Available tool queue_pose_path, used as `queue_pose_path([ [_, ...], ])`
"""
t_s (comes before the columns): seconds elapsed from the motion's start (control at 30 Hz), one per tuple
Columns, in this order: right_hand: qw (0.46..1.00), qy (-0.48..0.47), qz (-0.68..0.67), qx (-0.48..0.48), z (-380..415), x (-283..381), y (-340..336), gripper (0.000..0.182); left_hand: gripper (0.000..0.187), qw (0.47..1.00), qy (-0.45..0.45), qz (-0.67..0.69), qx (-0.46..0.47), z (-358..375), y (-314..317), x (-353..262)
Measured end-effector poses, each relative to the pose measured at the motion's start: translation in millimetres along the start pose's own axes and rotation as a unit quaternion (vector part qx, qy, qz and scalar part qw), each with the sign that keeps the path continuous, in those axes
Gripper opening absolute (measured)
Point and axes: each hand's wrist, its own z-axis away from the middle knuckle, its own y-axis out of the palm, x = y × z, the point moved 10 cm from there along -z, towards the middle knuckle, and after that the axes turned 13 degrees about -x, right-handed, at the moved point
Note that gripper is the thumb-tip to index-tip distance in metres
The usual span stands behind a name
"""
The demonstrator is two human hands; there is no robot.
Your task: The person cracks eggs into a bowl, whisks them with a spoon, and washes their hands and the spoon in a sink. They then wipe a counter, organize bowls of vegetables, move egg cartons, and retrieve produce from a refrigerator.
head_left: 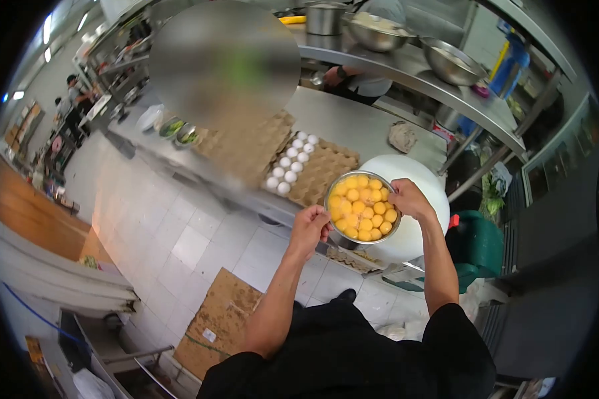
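Both my hands are at a round metal bowl (pixel 330 229) full of raw egg yolks (pixel 365 207), out in front of my body. My right hand (pixel 412 199) is closed on the rim at the right side. On the opposite side my left hand (pixel 309 231) has its fingers curled at the left rim, fingertips partly hidden. Beyond the bowl, to the left, rows of white eggs (pixel 291 164) sit in a cardboard egg tray (pixel 327 169). Under and behind the bowl is a large white round surface (pixel 412 179), partly covered by it.
A steel counter (pixel 353 116) runs ahead, with more cardboard trays (pixel 246 149) and a crumpled lump (pixel 402 137) on it. Metal bowls (pixel 452 61) stand on the shelf above. A green bin (pixel 479 246) is at right; flattened cardboard (pixel 216 319) lies on the floor. Another person stands across the counter.
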Motion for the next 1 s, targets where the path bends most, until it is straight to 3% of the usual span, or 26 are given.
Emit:
queue_pose_path([
  [0.3, 0.991, -0.082, -0.019, 0.108, 11, 112, 138, 0.011, 0.011, 0.993, 0.053, 0.052, -0.093, 48, -147, -39],
  [0.43, 0.977, -0.131, -0.041, 0.164, 28, 169, 204, 0.010, 0.012, 0.975, 0.087, 0.060, -0.193, 89, -223, -46],
  [0.47, 0.973, -0.124, -0.026, 0.193, 6, 184, 226, 0.010, 0.012, 0.974, 0.060, 0.073, -0.206, 69, -238, -54],
  [0.6, 0.934, -0.215, -0.089, 0.269, 21, 243, 306, 0.008, 0.012, 0.942, 0.098, 0.082, -0.311, 104, -309, -56],
  [0.73, 0.916, -0.220, -0.045, 0.334, 42, 285, 382, 0.009, 0.012, 0.901, 0.104, 0.082, -0.412, 131, -374, -46],
  [0.77, 0.904, -0.295, -0.029, 0.309, 39, 293, 406, 0.011, 0.013, 0.890, 0.103, 0.073, -0.439, 139, -388, -45],
  [0.9, 0.836, -0.413, -0.013, 0.361, 82, 346, 478, 0.013, 0.014, 0.825, 0.111, 0.060, -0.550, 175, -445, -28],
  [0.97, 0.843, -0.339, -0.051, 0.415, 99, 361, 503, 0.013, 0.014, 0.795, 0.108, 0.053, -0.595, 198, -468, -22],
  [1.0, 0.829, -0.348, -0.055, 0.434, 112, 369, 519, 0.013, 0.015, 0.783, 0.112, 0.055, -0.609, 206, -479, -19],
])
